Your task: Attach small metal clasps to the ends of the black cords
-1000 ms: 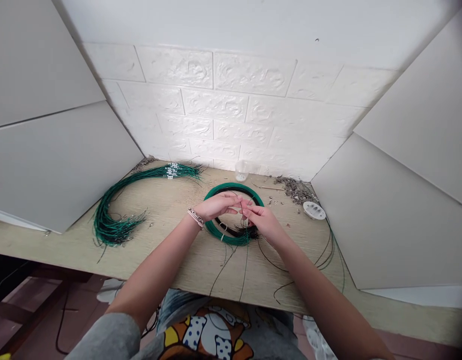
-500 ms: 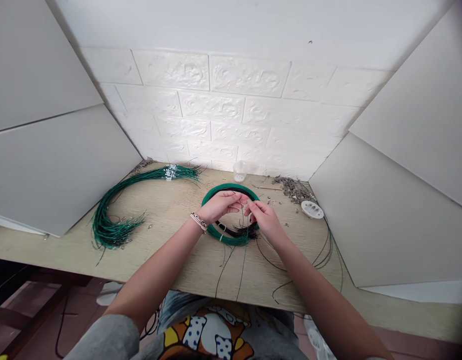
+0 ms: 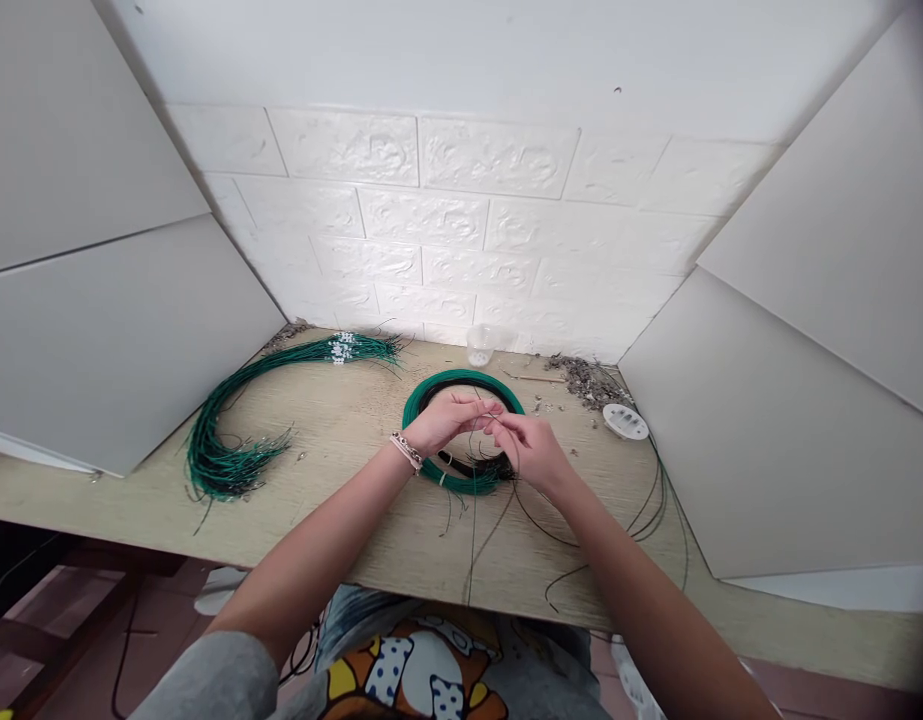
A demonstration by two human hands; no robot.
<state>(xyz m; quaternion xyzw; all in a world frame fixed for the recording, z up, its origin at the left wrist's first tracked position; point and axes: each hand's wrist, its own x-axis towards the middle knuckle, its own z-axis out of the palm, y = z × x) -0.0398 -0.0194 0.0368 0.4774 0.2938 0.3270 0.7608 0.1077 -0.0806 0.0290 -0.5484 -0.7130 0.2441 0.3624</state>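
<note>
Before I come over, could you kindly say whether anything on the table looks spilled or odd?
Yes: grey debris lies loosely heaped on the table at the back right, with bits strewn nearby, like unswept waste.

White brick-patterned wall [image 3: 461, 210], pale side panels [image 3: 93, 350], light wooden table [image 3: 333, 430], reddish tiled floor [image 3: 165, 620]

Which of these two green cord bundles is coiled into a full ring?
The middle bundle, below your left hand and right hand. The left bundle only bends in an open curve, with white pieces near one end.
</note>
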